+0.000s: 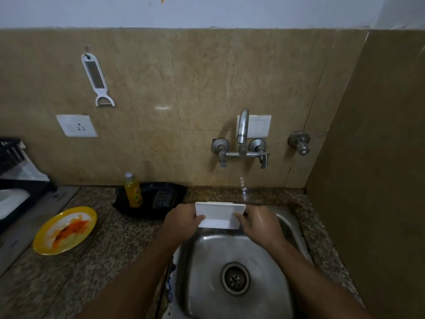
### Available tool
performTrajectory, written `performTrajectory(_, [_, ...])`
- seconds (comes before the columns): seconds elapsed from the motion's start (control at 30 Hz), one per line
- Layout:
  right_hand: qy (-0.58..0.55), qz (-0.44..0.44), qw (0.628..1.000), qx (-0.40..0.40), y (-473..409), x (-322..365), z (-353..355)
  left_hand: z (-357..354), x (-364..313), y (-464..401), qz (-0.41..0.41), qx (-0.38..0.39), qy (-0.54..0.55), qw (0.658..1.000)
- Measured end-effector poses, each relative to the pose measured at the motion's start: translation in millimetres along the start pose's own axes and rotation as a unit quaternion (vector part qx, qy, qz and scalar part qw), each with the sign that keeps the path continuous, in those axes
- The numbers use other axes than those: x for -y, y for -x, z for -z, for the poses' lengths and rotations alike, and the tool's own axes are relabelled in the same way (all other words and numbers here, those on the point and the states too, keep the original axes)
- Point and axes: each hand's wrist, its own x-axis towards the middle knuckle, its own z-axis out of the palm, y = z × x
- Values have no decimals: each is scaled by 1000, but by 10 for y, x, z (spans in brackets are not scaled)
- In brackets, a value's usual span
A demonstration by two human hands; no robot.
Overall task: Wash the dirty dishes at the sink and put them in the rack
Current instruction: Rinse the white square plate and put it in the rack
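A white rectangular dish is held over the far edge of the steel sink, tilted so that its flat face looks up toward the camera. The left hand grips its left end, thumb curled over the near face and the other fingers hidden behind the dish. The right hand grips the right end the same way, thumb pressed on the face, wet knuckles raised and fingers wrapped round the edge. Both forearms reach up from the lower corners and converge on the dish, wrists roughly level. Just beyond the right-hand fingers a thin stream of water falls from the wall tap, landing at the dish's right corner. Beyond the left-hand fingers sits a black tray with a yellow soap bottle and a scrubber. Well to the left of that hand, on the granite counter, lies a yellow plate smeared with orange food, and a black rack stands at the far left edge.
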Motion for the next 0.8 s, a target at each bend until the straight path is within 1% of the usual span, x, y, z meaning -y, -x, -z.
performTrajectory(0.07, [-16,-13,1000,-10,-30,-11,-2,5,-1,-23,-2,-10,-18,1000])
performTrajectory(0.17, [9,-10,1000,6,-1,-24,-86,-5,12,30,19,-9,-47,999])
performTrajectory(0.27, [10,-13,1000,-16,-11,3,-76,36,40,80,29,-6,-49,998])
performTrajectory(0.3, [8,-14,1000,-10,-9,11,-84,37,76,90,30,-8,-39,999])
performTrajectory(0.33, [18,-10,1000,9,-3,39,-82,38,112,108,23,-3,-33,999])
performTrajectory(0.4, [39,10,997,58,-13,98,-94,17,213,171,17,31,-24,999])
performTrajectory(0.43, [32,17,997,63,-15,132,-117,6,273,228,27,32,-8,999])
performTrajectory(0.47, [19,21,998,58,-39,173,-140,31,319,269,36,15,10,999])
performTrajectory(0.57, [21,31,995,90,-70,292,-284,39,507,412,46,-1,-2,999])
performTrajectory(0.6, [11,29,996,82,-104,362,-328,85,565,454,54,-20,1,998])
performTrajectory(0.63, [6,31,996,84,-148,439,-369,146,608,490,60,-30,-7,998])
performTrajectory(0.7, [18,44,992,120,-191,636,-462,253,776,582,72,-22,-35,997])
performTrajectory(0.77, [9,71,986,150,-245,899,-522,415,976,678,84,-24,-64,994])
performTrajectory(0.8, [-14,90,985,150,-262,1048,-527,496,1089,715,92,-29,-80,992])
